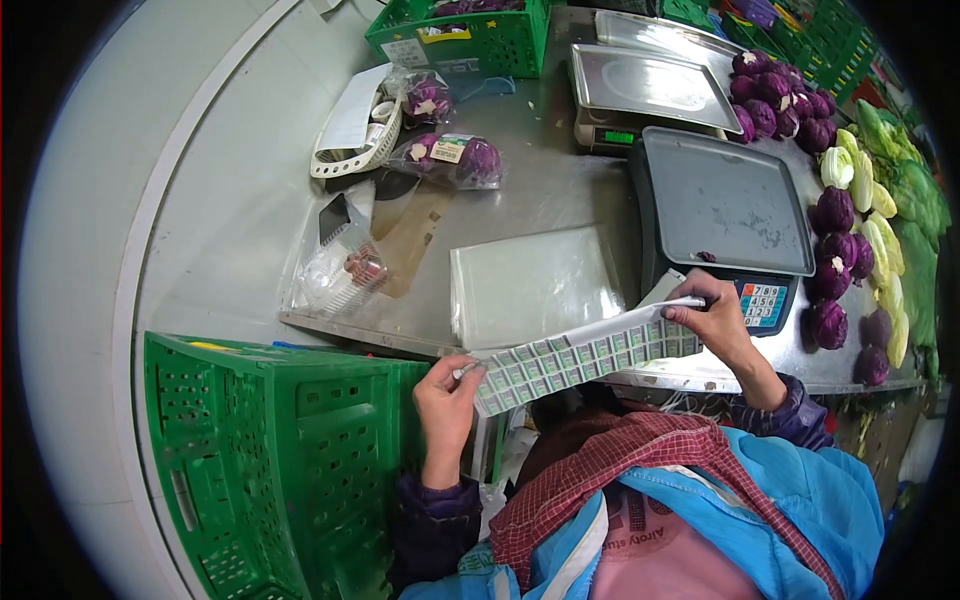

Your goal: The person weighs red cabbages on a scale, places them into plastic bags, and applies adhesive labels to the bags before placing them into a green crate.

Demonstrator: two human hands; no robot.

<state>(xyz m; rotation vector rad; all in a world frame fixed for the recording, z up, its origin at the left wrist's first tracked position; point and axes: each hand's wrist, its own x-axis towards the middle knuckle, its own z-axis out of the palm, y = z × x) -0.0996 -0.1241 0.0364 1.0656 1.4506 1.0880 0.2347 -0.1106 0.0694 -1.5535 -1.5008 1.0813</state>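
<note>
A long sheet of small green and white labels (575, 362) is stretched between my hands above the table's front edge. My left hand (446, 400) pinches its left end, and my right hand (712, 312) grips its right end, where the edge curls over. Behind the sheet lies a stack of clear plastic bags (535, 285). Just beyond my right hand stands a scale with a dark tray (725, 200) and a keypad. Bagged purple cabbages (478, 162) lie farther back on the metal table (550, 120).
A green crate (330, 470) stands at the lower left, another green crate (500, 45) at the back. A second scale (655, 85), loose purple cabbages (832, 275) and pale leafy heads (862, 180) occupy the right. A white basket (378, 150) sits at the back left.
</note>
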